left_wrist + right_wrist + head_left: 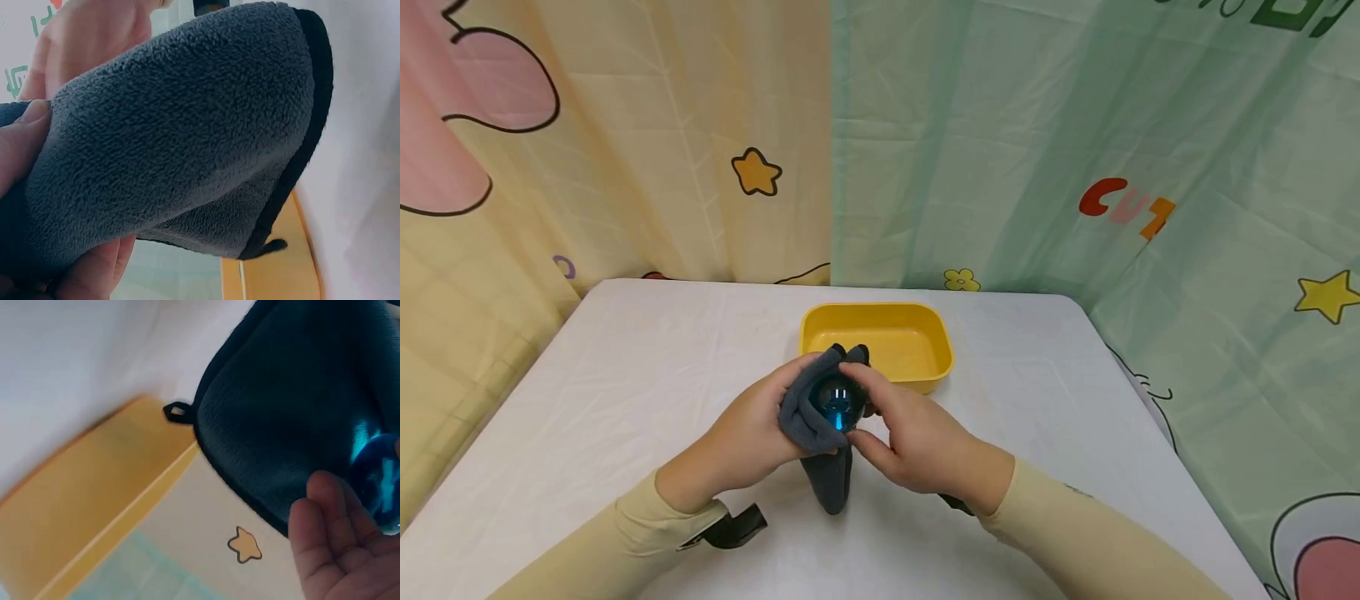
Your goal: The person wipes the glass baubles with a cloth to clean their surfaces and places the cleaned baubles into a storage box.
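A shiny, see-through blue ball (839, 406) sits in the folds of a dark grey cloth (829, 483) over the table. My left hand (751, 429) grips the cloth from the left side, cupping it behind the ball. From the right, my right hand (917, 435) holds the ball with thumb below and fingers above. In the left wrist view the fuzzy cloth (181, 134) with its black edging hides the ball. The right wrist view shows the ball (380, 484) beside the curled fingertips (325, 490), against the cloth (269, 419).
Just beyond the hands stands a yellow rectangular tub (917, 343) on the white-covered table (685, 350). One corner of the cloth reaches over its near rim in the head view. Printed curtains (970, 150) hang behind and beside the table.
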Motion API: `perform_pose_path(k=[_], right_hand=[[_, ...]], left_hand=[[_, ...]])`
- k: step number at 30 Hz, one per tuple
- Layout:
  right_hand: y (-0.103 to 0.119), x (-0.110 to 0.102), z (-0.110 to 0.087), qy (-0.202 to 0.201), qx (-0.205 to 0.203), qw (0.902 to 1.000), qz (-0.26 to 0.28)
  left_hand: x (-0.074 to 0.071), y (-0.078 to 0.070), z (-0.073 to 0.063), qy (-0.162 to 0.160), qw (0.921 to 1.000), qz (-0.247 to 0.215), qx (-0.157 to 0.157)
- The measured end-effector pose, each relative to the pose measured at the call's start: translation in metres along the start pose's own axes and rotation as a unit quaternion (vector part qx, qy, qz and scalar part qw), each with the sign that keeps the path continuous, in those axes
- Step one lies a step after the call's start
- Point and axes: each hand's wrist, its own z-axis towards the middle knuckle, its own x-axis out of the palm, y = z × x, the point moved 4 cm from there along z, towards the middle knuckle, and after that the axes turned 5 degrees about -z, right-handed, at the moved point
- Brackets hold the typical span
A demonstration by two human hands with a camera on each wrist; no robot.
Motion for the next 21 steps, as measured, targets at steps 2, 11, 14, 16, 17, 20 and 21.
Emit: perform_pose_path(k=[2,11,14,16,17,20,21], right_hand=[[-0.001,0.0,0.001,0.002,-0.007,0.9994,-0.033],[-0.011,0.009,0.002,0.037,0.126,0.972,0.195],[-0.01,0.008,0.002,0.016,0.129,0.9725,0.193],[-0.007,0.006,0.001,-0.003,0.101,0.9854,0.137],[-0.005,0.004,0.0,-0.011,0.081,0.9911,0.105],[0.0,0.0,-0.001,-0.021,0.02,0.9992,0.026],[0.0,0.0,-0.001,-0.019,0.004,0.9998,0.009]], left_hand=[[0.0,0.0,0.0,0.004,1.0,-0.005,-0.003],[0.004,0.001,0.0,0.012,0.9998,0.014,0.005],[0.004,0.001,0.0,0.012,0.9998,0.014,0.006],[0.003,0.001,0.0,0.008,0.9998,0.015,0.008],[0.002,0.0,0.0,0.006,0.9998,0.015,0.01],[0.0,0.0,0.001,-0.001,0.9998,0.016,0.012],[-0.001,-0.001,0.0,-0.003,0.9998,0.016,0.013]])
